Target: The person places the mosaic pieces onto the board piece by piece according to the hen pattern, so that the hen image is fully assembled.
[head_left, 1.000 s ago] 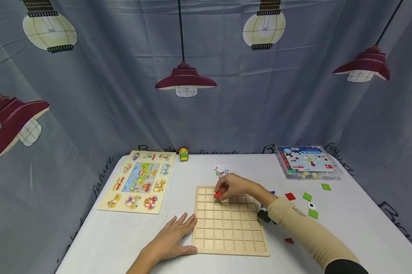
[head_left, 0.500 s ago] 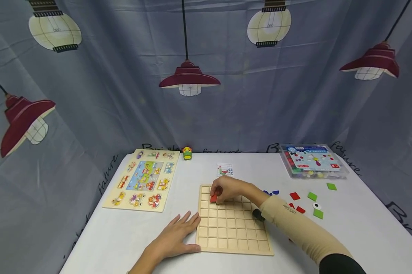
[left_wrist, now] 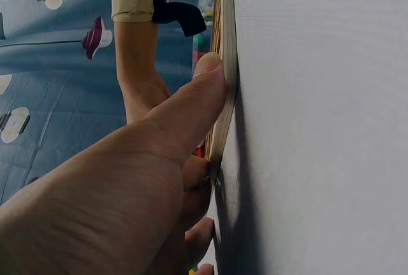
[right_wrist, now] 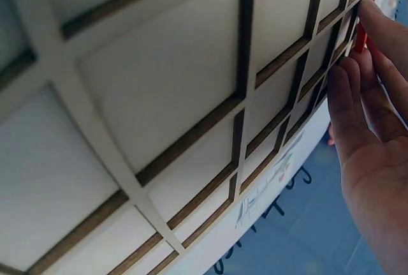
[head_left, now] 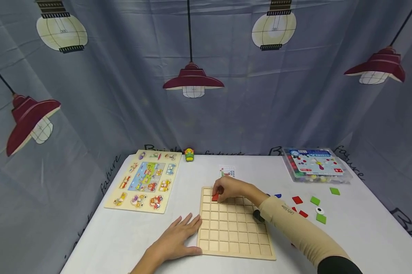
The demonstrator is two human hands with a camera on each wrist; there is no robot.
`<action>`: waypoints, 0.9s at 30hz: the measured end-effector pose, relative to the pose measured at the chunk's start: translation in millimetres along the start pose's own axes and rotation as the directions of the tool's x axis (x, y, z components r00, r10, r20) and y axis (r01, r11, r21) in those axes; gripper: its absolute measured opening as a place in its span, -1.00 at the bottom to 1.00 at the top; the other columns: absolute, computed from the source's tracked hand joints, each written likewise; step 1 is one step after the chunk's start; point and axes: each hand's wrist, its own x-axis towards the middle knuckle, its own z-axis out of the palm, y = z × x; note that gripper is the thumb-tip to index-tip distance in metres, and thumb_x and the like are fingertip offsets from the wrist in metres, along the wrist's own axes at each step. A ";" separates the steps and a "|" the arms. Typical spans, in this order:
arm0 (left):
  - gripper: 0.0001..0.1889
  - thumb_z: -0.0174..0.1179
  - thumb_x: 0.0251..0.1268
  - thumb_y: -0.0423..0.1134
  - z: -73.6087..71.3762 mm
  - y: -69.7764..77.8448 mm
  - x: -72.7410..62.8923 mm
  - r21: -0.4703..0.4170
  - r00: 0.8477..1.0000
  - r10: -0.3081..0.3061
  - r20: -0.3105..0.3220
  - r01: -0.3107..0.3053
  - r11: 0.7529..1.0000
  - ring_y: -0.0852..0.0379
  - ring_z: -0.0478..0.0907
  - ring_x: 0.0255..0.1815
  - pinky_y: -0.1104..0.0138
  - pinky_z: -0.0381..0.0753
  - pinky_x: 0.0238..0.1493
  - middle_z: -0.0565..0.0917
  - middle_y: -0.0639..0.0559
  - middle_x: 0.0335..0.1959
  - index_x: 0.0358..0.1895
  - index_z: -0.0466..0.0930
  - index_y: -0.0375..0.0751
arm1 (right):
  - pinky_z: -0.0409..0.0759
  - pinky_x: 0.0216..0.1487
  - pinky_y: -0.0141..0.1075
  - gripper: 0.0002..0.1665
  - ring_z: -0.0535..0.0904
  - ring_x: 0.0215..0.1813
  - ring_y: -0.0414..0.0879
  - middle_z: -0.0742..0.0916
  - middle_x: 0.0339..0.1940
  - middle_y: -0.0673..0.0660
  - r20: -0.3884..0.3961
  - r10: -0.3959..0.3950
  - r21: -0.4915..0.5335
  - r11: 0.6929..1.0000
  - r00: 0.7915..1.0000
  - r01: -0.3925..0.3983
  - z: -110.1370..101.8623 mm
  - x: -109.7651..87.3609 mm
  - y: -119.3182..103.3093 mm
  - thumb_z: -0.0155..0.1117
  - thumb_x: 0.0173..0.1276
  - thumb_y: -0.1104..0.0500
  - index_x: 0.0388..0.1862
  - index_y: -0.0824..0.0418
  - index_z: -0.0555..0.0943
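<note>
Grey-blue cloth [head_left: 226, 125] printed with hanging lamps forms the backdrop, rising behind the far edge of a white table [head_left: 370, 239]. Toward the near edge lies my wooden grid board [head_left: 231, 236], flat and divided into square cells. With my right hand [head_left: 230, 188] I pinch a red piece [head_left: 215, 197] between thumb and fingers, at the board's far left corner region; whether it is seated in a cell I cannot tell. My left hand [head_left: 178, 239] lies with fingers spread, their tips at the board's left edge and the thumb against its near left corner. At the table's far left corner rests a picture puzzle [head_left: 128, 207], with a small toy figure [head_left: 189, 155] just beside it, at the far edge. A printed card [head_left: 227, 170] lies just beyond the grid board. Near the far right corner stands a clear plastic box [head_left: 317, 165]; between it and my right sleeve [head_left: 298, 228] are scattered green tiles [head_left: 315, 200], loose red tiles [head_left: 297, 199] and a white ring [head_left: 319, 210].
</note>
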 end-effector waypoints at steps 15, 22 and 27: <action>-0.02 0.01 0.10 0.49 1.2 1.8 -1.0 -0.001 1.000 -0.005 -0.003 0.005 1.000 -0.10 0.09 0.58 -0.14 0.06 0.52 0.19 0.06 0.55 0.50 0.20 -0.08 | 0.58 -0.30 -0.50 -0.72 0.54 -0.34 -0.32 0.73 -0.32 -0.06 0.007 -0.047 -0.060 0.997 0.999 0.047 0.8 1.9 -1.5 0.59 -0.03 0.27 -0.29 0.14 0.74; -0.04 0.00 0.14 0.48 2.5 -0.1 -1.4 0.008 1.000 0.007 -0.008 -0.007 1.000 -0.10 0.10 0.57 -0.12 0.07 0.52 0.21 0.06 0.54 0.50 0.20 -0.09 | 0.57 -0.31 -0.50 -0.71 0.53 -0.36 -0.33 0.75 -0.32 -0.07 0.010 -0.061 -0.064 0.996 0.998 0.062 1.6 2.0 -1.8 0.61 -0.05 0.24 -0.29 0.10 0.77; -0.04 -0.02 0.16 0.48 2.0 -1.0 -0.1 0.023 1.000 0.014 -0.016 -0.014 1.000 -0.08 0.09 0.58 -0.10 0.08 0.53 0.21 0.06 0.54 0.50 0.18 -0.09 | 0.58 -0.30 -0.49 -0.72 0.54 -0.36 -0.34 0.75 -0.31 -0.07 0.002 -0.062 -0.081 0.995 0.998 0.062 0.4 2.2 -1.8 0.62 -0.07 0.22 -0.31 0.09 0.78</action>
